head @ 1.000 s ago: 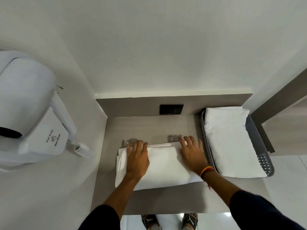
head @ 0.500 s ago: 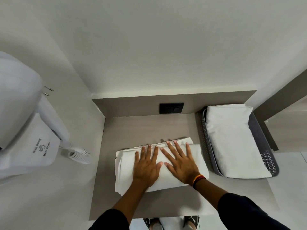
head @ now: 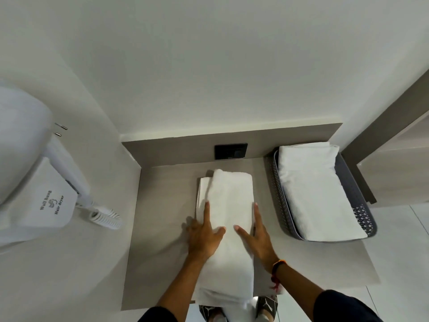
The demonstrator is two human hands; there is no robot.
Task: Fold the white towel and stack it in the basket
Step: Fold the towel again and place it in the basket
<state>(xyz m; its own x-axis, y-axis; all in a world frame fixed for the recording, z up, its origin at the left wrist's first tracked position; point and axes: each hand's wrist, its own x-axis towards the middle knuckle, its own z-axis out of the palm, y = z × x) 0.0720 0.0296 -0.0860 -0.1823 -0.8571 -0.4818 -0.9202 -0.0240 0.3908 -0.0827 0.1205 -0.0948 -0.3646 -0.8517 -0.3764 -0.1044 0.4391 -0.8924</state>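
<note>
Where the folded white towel (head: 228, 228) lies lengthwise on the grey counter (head: 162, 228), its near end overhanging the edge, the left hand (head: 204, 235) and right hand (head: 257, 238) flank it, fingers extended, flat and ungripping, thumbs on top. Grey perforated basket (head: 277, 194), right: one folded white towel in the basket (head: 313, 191).

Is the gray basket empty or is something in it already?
Not empty. The gray basket already holds a folded white towel that fills most of it.
</note>
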